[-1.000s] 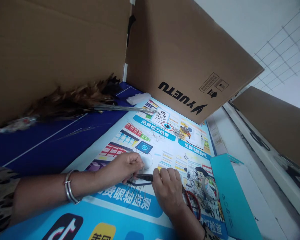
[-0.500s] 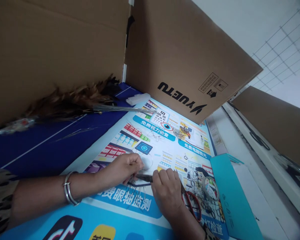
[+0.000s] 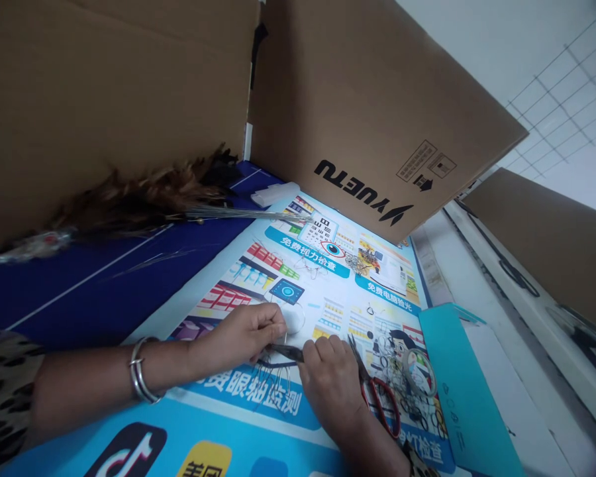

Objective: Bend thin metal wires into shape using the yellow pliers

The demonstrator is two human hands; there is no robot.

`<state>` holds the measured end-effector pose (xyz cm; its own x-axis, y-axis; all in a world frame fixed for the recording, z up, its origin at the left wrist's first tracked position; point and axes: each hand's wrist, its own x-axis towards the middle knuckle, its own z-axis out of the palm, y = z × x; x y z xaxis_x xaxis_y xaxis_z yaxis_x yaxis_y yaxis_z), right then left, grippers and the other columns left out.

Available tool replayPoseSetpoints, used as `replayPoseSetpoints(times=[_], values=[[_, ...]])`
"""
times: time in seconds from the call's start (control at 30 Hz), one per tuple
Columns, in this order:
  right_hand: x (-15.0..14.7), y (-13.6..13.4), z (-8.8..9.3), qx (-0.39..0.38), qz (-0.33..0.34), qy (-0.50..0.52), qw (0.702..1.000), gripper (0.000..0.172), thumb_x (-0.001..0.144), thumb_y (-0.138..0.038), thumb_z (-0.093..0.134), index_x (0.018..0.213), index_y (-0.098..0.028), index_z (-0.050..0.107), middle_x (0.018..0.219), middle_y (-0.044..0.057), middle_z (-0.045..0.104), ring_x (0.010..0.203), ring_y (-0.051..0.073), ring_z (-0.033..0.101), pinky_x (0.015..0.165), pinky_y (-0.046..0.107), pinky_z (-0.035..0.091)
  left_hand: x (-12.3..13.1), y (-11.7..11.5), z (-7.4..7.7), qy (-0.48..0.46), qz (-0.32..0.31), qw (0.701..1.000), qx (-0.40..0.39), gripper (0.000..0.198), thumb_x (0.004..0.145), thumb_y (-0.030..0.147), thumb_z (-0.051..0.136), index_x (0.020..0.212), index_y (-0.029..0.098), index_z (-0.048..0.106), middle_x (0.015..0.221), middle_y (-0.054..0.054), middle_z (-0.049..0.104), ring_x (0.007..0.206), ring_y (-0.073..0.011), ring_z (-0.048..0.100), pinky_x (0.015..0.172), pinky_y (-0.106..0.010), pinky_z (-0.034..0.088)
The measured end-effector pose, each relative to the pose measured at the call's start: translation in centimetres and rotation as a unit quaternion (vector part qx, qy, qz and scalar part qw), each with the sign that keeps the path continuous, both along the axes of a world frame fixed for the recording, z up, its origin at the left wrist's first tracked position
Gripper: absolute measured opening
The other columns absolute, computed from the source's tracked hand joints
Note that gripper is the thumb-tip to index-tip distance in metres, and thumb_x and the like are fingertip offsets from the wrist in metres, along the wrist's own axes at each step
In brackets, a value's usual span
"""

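My left hand [image 3: 246, 334] pinches thin wire at its fingertips, just above a bunch of wire loops [image 3: 274, 376] lying on a printed poster [image 3: 322, 291]. My right hand [image 3: 332, 384] is closed round dark pliers [image 3: 285, 352], whose tips point left and meet the wire beside my left fingers. A silver bangle [image 3: 140, 371] sits on my left wrist. Red-handled scissors [image 3: 377, 394] lie just right of my right hand.
A roll of clear tape [image 3: 420, 372] and small metal rings lie right of the scissors. A teal card [image 3: 457, 391] lies at the right edge. A feather duster [image 3: 144, 202] rests on the blue surface. Cardboard panels [image 3: 377, 112] stand behind.
Both hands stay in place, with only small shifts; the view has tilted slightly.
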<state>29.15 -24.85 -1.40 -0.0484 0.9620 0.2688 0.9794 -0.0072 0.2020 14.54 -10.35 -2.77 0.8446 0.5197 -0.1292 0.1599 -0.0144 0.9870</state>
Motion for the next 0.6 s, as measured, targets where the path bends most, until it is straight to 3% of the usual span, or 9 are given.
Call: replayPoseSetpoints(times=[0.13,0.3,0.6], values=[[-0.1,-0.1,-0.1,-0.024,-0.013,0.038,0.999,0.018,0.08,-0.026,0.069,0.075,-0.02,0.052,0.074,0.003,0.055,0.072,0.021,0.047,0.063,0.033,0.029,-0.4,0.1,0.4,0.0,-0.014,0.995,0.099,0.022,0.089,0.032,0.046,0.073,0.018,0.051,0.052,0.007,0.049,0.046,-0.0089,0.047,0.046,-0.02,0.036],[-0.3,-0.2,0.1,-0.056,-0.028,0.069,0.996,0.02,0.081,-0.027,0.069,0.073,-0.021,0.052,0.073,0.001,0.057,0.072,0.02,0.05,0.061,0.031,0.029,-0.8,0.0,0.6,-0.008,-0.023,0.968,0.248,0.024,0.091,0.029,0.044,0.075,0.017,0.056,0.065,0.002,0.057,0.06,-0.012,0.053,0.057,-0.023,0.038],[-0.5,0.0,1.8,-0.158,-0.058,0.112,0.979,0.014,0.081,-0.027,0.068,0.076,-0.02,0.058,0.078,0.001,0.064,0.074,0.018,0.058,0.059,0.028,0.032,-1.3,-0.2,0.2,-0.033,-0.054,0.925,0.374,0.027,0.096,0.03,0.039,0.086,0.018,0.061,0.072,-0.003,0.067,0.064,-0.0162,0.06,0.061,-0.027,0.039]])
